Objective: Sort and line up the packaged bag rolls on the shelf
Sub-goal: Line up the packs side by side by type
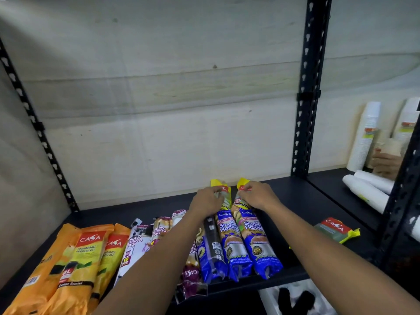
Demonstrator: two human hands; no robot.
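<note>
On the black shelf [295,196], two yellow-topped bag rolls lie side by side behind the blue ones. My left hand [208,198] grips the left yellow roll [225,192]. My right hand [256,194] grips the right yellow roll [241,186]. In front of them three blue bag rolls [261,246] lie in a row, pointing toward the shelf's front edge. Left of these lie white and purple drawstring bag rolls [138,242], partly hidden by my left forearm. At the far left lie orange garbage bag rolls [84,253]. A single green and yellow roll [336,228] lies alone at the right.
Black slotted posts [308,87] stand at the back corners of the shelf. On the neighbouring shelf to the right stand stacks of white cups [366,135], with more stacks lying down [368,189]. A pale wall closes off the back.
</note>
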